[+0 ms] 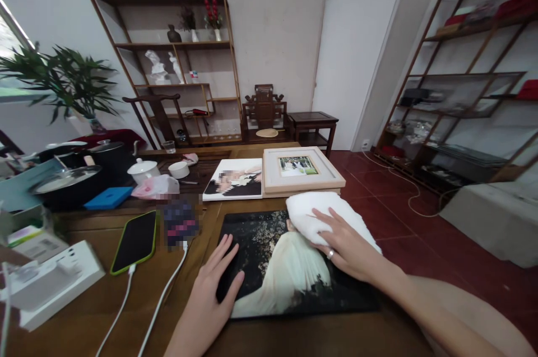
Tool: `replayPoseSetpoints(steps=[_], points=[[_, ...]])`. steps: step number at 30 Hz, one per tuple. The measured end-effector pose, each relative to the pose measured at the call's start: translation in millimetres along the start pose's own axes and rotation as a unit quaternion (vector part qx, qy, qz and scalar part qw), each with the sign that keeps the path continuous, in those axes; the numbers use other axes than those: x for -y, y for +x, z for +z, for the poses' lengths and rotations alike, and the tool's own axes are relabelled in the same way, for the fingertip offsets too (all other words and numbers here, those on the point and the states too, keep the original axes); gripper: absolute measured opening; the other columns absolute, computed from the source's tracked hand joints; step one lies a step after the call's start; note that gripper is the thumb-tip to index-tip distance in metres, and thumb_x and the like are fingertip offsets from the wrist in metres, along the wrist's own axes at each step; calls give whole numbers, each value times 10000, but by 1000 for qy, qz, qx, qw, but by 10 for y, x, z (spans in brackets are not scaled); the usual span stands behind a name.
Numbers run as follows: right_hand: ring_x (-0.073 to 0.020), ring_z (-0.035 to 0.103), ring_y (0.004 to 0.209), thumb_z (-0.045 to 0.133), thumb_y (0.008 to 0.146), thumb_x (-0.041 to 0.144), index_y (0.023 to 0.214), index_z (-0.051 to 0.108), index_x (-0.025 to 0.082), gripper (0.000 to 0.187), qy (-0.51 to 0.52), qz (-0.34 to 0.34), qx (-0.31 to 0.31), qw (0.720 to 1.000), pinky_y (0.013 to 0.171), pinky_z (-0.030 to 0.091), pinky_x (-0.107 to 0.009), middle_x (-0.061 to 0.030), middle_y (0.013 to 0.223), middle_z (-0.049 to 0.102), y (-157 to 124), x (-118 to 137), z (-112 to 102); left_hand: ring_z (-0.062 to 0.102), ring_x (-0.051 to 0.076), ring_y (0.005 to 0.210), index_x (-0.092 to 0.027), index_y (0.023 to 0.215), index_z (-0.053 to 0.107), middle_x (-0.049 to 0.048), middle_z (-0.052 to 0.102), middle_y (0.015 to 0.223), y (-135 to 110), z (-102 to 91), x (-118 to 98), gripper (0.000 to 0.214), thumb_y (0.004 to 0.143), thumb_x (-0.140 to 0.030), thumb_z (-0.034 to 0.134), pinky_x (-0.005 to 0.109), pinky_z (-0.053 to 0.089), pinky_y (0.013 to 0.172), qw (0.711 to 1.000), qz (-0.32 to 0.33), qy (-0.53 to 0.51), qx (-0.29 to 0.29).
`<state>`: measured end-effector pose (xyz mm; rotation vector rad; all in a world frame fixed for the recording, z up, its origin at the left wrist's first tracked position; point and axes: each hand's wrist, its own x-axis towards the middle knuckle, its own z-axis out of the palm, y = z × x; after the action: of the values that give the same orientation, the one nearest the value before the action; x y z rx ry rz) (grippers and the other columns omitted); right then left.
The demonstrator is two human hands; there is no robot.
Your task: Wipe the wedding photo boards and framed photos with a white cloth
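**Cloth Pressed on a Dark Photo Panel**

We saw the wooden desk [126,301] carrying a large dark photo panel [290,273] near its front edge. Behind the panel lay a framed picture [300,169], and to its left a green-edged phone [135,240]. A white cloth [309,208] rested on the panel's upper right corner. The right hand [342,245] lay over the cloth, fingers spread flat rather than closed. The left hand [214,290] pressed the panel's left edge, fingers wide, holding nothing.

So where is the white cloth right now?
Head view, right of centre: the white cloth lies on the upper right corner of the large photo print, under the right hand.
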<state>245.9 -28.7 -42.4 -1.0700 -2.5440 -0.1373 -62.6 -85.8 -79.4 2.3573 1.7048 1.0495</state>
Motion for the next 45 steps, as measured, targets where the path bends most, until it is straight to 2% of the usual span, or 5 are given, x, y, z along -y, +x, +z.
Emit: replayPoseSetpoints(steps=[10, 14, 22, 33, 45], points=[[-312, 407, 1289, 581, 712, 136, 1120, 640, 156, 413, -29, -97, -17, 995, 988, 463, -473, -125, 1345, 521, -625, 722, -66, 369, 249, 1348, -253, 1337, 457, 89, 437, 1441, 7, -16, -16, 456, 886, -320, 471, 471, 350, 1074, 999, -28, -26, 29], [-318, 391, 1300, 532, 756, 154, 785, 674, 215, 157, 26, -92, 6, 995, 1039, 371, -562, -90, 1379, 492, -409, 502, -143, 369, 242, 1348, -259, 1285, 490, 85, 399, 1460, 48, -102, -23, 399, 892, -325, 467, 455, 334, 1087, 996, -34, -30, 70], [-322, 462, 1247, 498, 864, 176, 848, 668, 145, 173, 22, 0, -10, 1000, 1035, 357, -572, -204, 1226, 599, 79, -51, 51, 151, 250, 1428, -220, 1367, 369, 112, 229, 1541, 55, -134, -47, 465, 922, -348, 412, 495, 245, 1117, 993, -49, -30, 107], [-344, 271, 1356, 553, 743, 153, 785, 675, 173, 130, 75, -115, 112, 984, 1086, 222, -621, -123, 1429, 423, -498, 818, -345, 199, 208, 1419, -197, 1394, 369, 88, 271, 1531, 45, -138, -20, 494, 946, -402, 342, 459, 197, 1143, 989, -56, -65, 117], [-330, 487, 1218, 437, 924, 271, 884, 667, 129, 273, 27, 3, 8, 1000, 994, 393, -535, -227, 1263, 563, 197, 29, -24, 207, 209, 1416, -111, 1394, 362, 139, 287, 1516, 88, -60, -25, 544, 929, -393, 379, 454, 241, 1126, 994, -44, -35, 94]])
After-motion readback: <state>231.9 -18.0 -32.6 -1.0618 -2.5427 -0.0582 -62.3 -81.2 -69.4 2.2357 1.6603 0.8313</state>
